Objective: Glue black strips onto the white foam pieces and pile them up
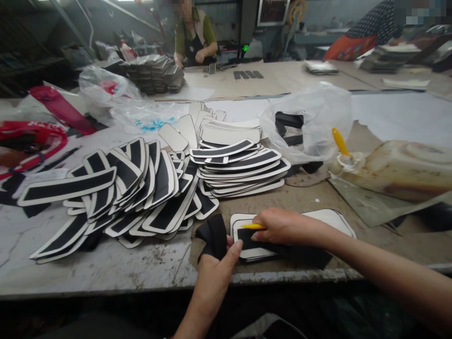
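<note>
My left hand is closed on a bundle of black strips at the left end of a small pile of white panels. My right hand lies over the same pile, wrapped around a yellow-handled tool. The tool's handle tip points left; its other end is hidden in the hand. Under the right hand, a black piece lies on the top panel, inside its white border. More black material hangs over the panels' near side, below the right wrist.
A loose heap of white-edged black panels spreads leftward, beside a neater stack. Behind are plain white panels and a plastic bag. A yellowed container holds another yellow handle. Across stands a person.
</note>
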A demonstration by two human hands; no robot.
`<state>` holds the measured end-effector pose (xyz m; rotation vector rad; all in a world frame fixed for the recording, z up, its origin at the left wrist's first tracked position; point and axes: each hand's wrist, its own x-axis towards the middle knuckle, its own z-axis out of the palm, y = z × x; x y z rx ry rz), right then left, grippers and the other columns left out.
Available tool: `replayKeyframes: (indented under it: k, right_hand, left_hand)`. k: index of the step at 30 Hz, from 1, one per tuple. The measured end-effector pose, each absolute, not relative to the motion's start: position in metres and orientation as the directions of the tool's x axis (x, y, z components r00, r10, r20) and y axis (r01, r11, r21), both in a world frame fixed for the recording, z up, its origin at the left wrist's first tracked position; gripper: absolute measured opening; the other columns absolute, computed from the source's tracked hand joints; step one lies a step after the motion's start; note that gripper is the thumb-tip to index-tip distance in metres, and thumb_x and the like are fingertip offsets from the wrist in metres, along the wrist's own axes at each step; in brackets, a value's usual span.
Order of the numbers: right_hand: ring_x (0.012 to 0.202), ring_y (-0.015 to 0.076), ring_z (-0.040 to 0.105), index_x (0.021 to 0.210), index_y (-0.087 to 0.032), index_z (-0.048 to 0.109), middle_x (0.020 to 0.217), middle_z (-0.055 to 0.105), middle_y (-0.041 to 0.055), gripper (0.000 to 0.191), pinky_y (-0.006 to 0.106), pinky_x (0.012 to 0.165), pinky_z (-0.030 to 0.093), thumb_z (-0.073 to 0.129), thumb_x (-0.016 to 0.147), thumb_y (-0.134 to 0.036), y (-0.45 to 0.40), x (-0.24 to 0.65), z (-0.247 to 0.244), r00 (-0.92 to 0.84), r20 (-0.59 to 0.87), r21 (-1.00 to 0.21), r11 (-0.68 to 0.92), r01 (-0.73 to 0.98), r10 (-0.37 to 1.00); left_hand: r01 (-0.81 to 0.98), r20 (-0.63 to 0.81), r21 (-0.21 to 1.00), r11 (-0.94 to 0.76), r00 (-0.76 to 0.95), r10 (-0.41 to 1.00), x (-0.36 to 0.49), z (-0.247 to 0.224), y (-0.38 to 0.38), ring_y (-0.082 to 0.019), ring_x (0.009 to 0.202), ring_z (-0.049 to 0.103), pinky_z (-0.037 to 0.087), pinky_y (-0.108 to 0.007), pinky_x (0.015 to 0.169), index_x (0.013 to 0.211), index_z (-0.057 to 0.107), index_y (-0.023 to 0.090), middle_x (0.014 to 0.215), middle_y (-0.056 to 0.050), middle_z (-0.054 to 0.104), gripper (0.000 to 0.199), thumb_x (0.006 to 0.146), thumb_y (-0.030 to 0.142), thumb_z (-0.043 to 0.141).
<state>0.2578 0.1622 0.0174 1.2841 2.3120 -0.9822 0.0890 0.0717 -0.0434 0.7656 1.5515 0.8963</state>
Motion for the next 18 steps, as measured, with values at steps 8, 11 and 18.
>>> replayKeyframes:
  k: [8,11,18]
  right_hand:
    - [0.066,0.0194,0.06,0.088,-0.016,0.071,0.078,0.068,0.0103,0.028,0.024,0.051,0.033,0.054,0.078,-0.036,0.159,0.258,0.014,-0.555,-0.539,-0.394,0.392,0.831,0.634]
    - [0.068,0.0198,0.061,0.089,-0.015,0.071,0.079,0.068,0.0102,0.029,0.024,0.051,0.034,0.055,0.077,-0.036,0.159,0.259,0.015,-0.559,-0.527,-0.411,0.383,0.827,0.64]
    - [0.066,0.0185,0.061,0.092,-0.014,0.071,0.078,0.069,0.0094,0.029,0.023,0.05,0.034,0.055,0.078,-0.035,0.155,0.265,0.023,-0.554,-0.523,-0.424,0.366,0.828,0.648]
  left_hand:
    - [0.014,-0.364,0.921,0.39,-0.33,0.871,0.099,-0.035,0.084,-0.017,0.063,0.055,0.046,-0.027,0.061,0.075,0.061,0.013,0.064,-0.001,0.058,0.037,0.053,0.039,0.075]
    - [0.001,-0.348,0.928,0.373,-0.355,0.868,0.104,-0.033,0.081,-0.018,0.063,0.057,0.048,-0.027,0.061,0.074,0.062,0.013,0.063,-0.002,0.06,0.034,0.054,0.037,0.075]
    - [0.183,-0.274,0.923,0.339,-0.306,0.912,0.107,-0.023,0.08,-0.027,0.085,0.063,0.049,-0.034,0.077,0.09,0.066,0.012,0.086,-0.01,0.069,0.038,0.064,0.039,0.07]
